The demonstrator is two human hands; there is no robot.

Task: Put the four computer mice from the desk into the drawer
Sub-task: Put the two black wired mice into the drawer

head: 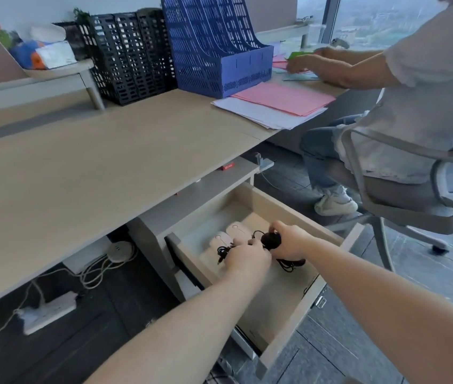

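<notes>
The drawer (311, 295) under the desk (81, 173) stands pulled out. Two white mice (229, 235) lie side by side at its back left. Above the drawer my right hand (289, 243) grips a black mouse (269, 239). My left hand (247, 259) is closed on that mouse's black cable (224, 252), which dangles over the white mice. A second bundle of black cable (290, 264) shows under my right hand; whether a mouse lies there is hidden. No mouse shows on the desk top.
Black (131, 56) and blue (214, 48) file racks stand at the back of the desk, with pink and white papers (275, 106) beside them. A person sits on an office chair (402, 195) to the right. Power strips and cables (50, 311) lie on the floor under the desk.
</notes>
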